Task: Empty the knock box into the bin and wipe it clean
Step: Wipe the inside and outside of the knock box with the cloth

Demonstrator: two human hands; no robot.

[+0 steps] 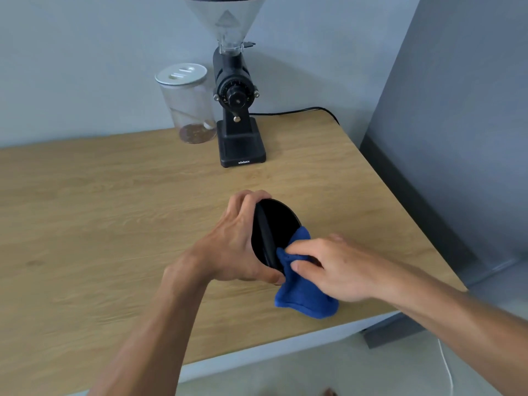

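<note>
Now, far beyond the fingers at the back of the light wooden table (85, 201) stands a clear round jar with a white lid (187, 104), with a little brown stuff at its bottom. Just to its right stands a black coffee grinder with a clear funnel on top (237, 110).

Closer in, the left hand (231, 247) wraps around the round black knock box (278, 224). Its fingers curl over the far rim and its thumb presses the near rim, so it is clamped on the box. The box is tipped, with its open mouth facing right. A dark bar crosses the mouth.

Next, a soft blue cloth (304, 292) is pushed into the near edge of the mouth and hangs down to the table. The right hand (334, 267) pinches the cloth, its fingers close together and touching the box rim.
</note>
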